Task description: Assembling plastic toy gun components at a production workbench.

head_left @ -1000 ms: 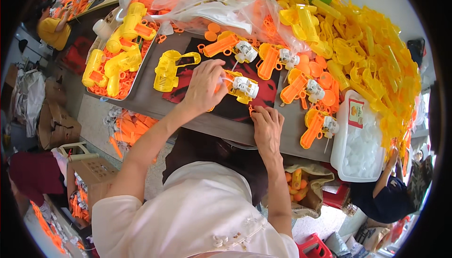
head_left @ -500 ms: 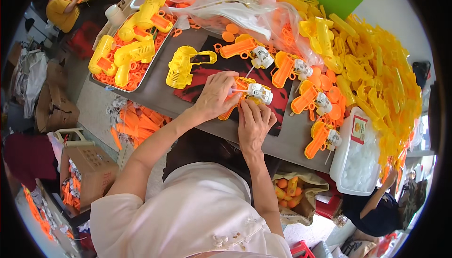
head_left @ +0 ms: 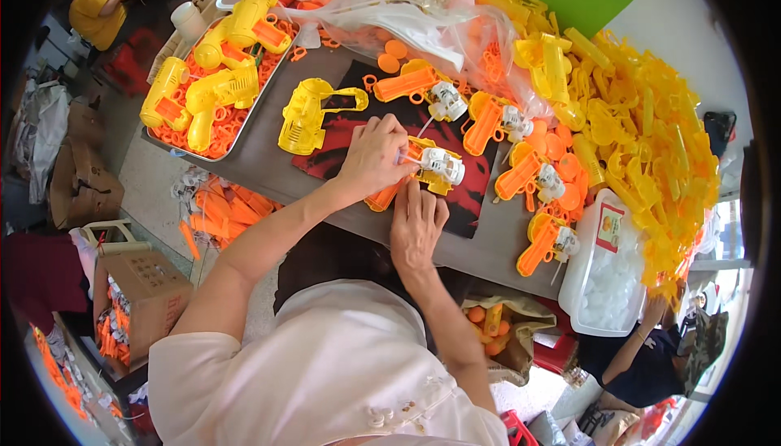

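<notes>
A half-built toy gun (head_left: 425, 183), with a yellow shell, an orange grip and a white mechanism (head_left: 442, 166), lies on the mat under my hands. My left hand (head_left: 373, 159) pinches a thin pale tube at the inner end of the mechanism; its fingertips partly hide it. The closed fingers of my right hand (head_left: 417, 222) hold the toy's near edge by the grip. Beyond my left hand rests an empty yellow half-shell (head_left: 303, 125). Further toy guns with the same white mechanism lie around, one behind (head_left: 407, 84) and several down the right side (head_left: 521, 176).
A metal tray (head_left: 213, 156) of orange parts and yellow toy guns stands left. Yellow shells (head_left: 643, 121) are heaped right, beside a white tub (head_left: 598, 271) of clear pieces. Plastic bags (head_left: 390, 19) lie at the back. Orange parts (head_left: 224, 210) are piled below the table's left edge. Other people work nearby.
My right hand has slid slightly left and nearer along the toy. My left fingers have moved closer to the white mechanism. The whole view has shifted a little.
</notes>
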`<act>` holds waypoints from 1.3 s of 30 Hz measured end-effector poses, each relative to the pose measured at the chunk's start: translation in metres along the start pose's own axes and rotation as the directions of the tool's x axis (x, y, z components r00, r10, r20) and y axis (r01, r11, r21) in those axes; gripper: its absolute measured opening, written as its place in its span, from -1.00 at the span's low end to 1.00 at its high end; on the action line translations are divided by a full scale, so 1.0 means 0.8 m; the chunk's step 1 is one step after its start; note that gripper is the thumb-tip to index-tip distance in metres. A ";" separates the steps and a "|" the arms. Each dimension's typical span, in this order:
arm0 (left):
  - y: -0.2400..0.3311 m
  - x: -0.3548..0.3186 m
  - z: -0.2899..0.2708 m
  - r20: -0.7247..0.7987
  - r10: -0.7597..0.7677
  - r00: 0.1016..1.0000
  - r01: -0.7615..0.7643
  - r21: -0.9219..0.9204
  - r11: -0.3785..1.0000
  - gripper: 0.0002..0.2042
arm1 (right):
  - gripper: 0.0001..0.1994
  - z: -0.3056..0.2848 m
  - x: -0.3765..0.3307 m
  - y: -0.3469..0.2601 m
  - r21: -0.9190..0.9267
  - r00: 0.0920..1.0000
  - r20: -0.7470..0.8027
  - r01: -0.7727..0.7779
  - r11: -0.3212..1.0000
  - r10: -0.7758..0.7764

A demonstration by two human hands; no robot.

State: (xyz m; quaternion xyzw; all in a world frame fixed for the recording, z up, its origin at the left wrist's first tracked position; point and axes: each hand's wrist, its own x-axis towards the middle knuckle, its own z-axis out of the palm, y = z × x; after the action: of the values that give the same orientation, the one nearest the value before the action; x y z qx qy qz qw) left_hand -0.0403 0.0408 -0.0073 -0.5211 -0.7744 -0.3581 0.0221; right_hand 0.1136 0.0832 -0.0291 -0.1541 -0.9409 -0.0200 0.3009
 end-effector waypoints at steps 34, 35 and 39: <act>0.040 -0.023 -0.037 0.205 0.191 0.960 -0.139 -0.243 0.960 -0.70 | -0.66 -0.017 0.105 0.130 0.495 0.874 0.479 -0.342 0.799 0.077; 0.038 -0.020 -0.047 0.366 0.089 0.926 0.111 -0.493 0.863 -0.71 | -0.66 -0.015 0.110 0.130 0.502 0.873 0.486 -0.312 0.807 0.034; 0.034 -0.002 -0.061 0.611 0.041 0.790 0.407 -0.574 0.711 -0.68 | -0.61 -0.009 0.122 0.139 0.460 0.838 0.546 -0.326 0.826 0.027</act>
State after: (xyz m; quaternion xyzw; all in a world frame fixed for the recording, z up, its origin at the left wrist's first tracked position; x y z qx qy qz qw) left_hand -0.0334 0.0165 0.0428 -0.4914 -0.6062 -0.4383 -0.4461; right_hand 0.0761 0.2154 0.0269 -0.1532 -0.9343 0.3145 0.0685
